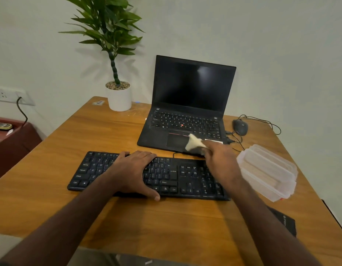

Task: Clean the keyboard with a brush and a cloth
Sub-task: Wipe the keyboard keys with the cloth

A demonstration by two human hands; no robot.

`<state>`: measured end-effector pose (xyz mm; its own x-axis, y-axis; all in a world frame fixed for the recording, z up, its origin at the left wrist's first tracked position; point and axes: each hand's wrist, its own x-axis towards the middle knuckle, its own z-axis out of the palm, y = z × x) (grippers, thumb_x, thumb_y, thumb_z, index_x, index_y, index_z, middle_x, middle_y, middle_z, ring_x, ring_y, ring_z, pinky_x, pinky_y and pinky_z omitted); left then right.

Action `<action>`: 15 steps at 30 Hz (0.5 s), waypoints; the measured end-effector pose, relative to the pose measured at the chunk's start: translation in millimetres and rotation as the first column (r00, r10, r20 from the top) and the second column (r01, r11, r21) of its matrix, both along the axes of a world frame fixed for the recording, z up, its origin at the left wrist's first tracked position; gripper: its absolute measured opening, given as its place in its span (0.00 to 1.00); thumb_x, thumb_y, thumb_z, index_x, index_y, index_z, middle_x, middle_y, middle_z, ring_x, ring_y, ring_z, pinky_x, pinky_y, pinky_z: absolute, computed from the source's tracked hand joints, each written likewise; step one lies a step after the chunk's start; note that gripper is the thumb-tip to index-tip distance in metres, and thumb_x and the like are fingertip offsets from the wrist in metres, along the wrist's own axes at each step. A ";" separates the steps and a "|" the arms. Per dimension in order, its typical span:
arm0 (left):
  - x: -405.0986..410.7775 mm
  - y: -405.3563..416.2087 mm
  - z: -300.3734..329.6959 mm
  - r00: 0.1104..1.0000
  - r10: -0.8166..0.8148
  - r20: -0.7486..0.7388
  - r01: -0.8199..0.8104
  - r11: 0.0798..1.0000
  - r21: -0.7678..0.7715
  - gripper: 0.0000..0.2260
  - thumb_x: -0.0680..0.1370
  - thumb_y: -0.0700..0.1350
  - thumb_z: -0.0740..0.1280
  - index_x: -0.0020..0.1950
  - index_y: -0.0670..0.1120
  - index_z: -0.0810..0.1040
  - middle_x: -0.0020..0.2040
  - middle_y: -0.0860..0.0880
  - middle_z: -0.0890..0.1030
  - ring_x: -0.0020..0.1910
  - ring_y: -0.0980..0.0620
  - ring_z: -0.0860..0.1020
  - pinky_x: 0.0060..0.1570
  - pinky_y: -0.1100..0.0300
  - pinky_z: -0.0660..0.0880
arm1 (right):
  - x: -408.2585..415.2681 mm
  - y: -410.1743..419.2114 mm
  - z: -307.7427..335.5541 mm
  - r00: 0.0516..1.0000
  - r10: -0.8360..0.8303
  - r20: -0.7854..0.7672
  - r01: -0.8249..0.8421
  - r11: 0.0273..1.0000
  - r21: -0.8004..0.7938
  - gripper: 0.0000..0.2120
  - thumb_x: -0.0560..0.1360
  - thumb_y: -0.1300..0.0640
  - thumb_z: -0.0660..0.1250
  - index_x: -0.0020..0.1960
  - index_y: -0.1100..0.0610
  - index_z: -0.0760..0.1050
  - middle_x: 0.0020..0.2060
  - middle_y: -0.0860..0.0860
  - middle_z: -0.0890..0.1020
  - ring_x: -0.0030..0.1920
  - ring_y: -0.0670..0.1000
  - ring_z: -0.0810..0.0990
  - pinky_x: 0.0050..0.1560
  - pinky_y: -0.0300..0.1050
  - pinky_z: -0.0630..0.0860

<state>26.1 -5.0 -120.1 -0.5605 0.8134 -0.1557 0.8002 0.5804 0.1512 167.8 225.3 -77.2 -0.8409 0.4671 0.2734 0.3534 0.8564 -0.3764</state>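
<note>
Left hand point(134, 172): my palm lies flat on the keyboard point(166, 177), fingers relaxed, steadying it on the worktop point(89, 135).
Right hand point(222, 164): I grip the cloth point(195, 144), bunched, above the keyboard's far right edge.
Brush: not in view.
Risk: the cloth's loose tail could drag across the laptop point(185, 112) just behind.
Risk: hard wiping could shift the keyboard toward the plastic containers point(268, 171).

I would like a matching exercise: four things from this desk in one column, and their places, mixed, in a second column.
Things:
1. cloth
2. left hand
3. mouse
4. plant pot

Places:
A. far left of the desk, by the wall
B. resting on the keyboard
C. right of the laptop
D. held in the right hand

Pairs: 1-D, 2-B, 3-C, 4-A
</note>
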 end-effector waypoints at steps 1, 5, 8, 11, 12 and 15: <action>-0.7 -0.4 0.5 1.000 0.002 0.003 -0.002 1.000 -0.003 0.63 0.54 0.85 0.61 0.81 0.54 0.50 0.80 0.56 0.57 0.77 0.55 0.57 0.77 0.44 0.50 | -0.3 -7.9 -6.2 0.995 0.066 0.079 -0.067 0.998 0.019 0.16 0.83 0.54 0.61 0.69 0.50 0.75 0.54 0.53 0.84 0.48 0.48 0.78 0.51 0.43 0.77; -4.0 -3.1 2.2 1.000 0.014 0.005 -0.014 1.000 0.001 0.63 0.53 0.85 0.61 0.81 0.55 0.50 0.80 0.56 0.57 0.78 0.55 0.56 0.77 0.44 0.50 | 14.8 -14.1 -16.9 0.957 0.110 0.268 -0.155 0.976 0.151 0.16 0.84 0.55 0.59 0.71 0.47 0.73 0.62 0.49 0.81 0.59 0.51 0.80 0.62 0.47 0.75; -4.6 -3.4 1.4 1.000 0.017 0.009 -0.017 1.000 0.010 0.64 0.52 0.85 0.60 0.81 0.55 0.51 0.80 0.56 0.58 0.77 0.55 0.57 0.77 0.45 0.51 | 31.0 1.7 -15.6 0.968 -0.012 0.252 -0.022 0.991 0.133 0.16 0.83 0.55 0.60 0.70 0.48 0.73 0.59 0.51 0.83 0.57 0.52 0.81 0.59 0.47 0.77; -4.6 -2.7 0.2 1.000 0.017 0.000 -0.017 1.000 0.005 0.64 0.51 0.86 0.59 0.81 0.55 0.51 0.80 0.56 0.58 0.77 0.55 0.57 0.77 0.45 0.51 | 34.3 9.1 -14.1 0.962 -0.122 0.243 0.092 0.987 0.132 0.12 0.81 0.55 0.64 0.64 0.50 0.76 0.52 0.53 0.84 0.51 0.53 0.82 0.52 0.49 0.81; -4.1 -2.5 0.1 1.000 0.018 0.004 -0.018 1.000 0.003 0.64 0.52 0.86 0.59 0.81 0.55 0.50 0.80 0.56 0.58 0.77 0.55 0.56 0.77 0.45 0.50 | 32.4 10.8 -12.4 0.963 -0.159 0.217 0.133 0.983 0.127 0.10 0.81 0.54 0.65 0.62 0.51 0.77 0.50 0.53 0.84 0.49 0.53 0.82 0.50 0.49 0.82; -3.1 -2.2 0.3 1.000 0.024 0.015 -0.025 1.000 0.006 0.63 0.53 0.85 0.61 0.81 0.55 0.50 0.80 0.56 0.57 0.78 0.55 0.56 0.77 0.44 0.49 | 27.2 8.2 -8.8 0.975 -0.193 0.114 0.179 0.976 0.125 0.08 0.81 0.56 0.63 0.59 0.54 0.78 0.46 0.53 0.84 0.45 0.54 0.83 0.47 0.51 0.82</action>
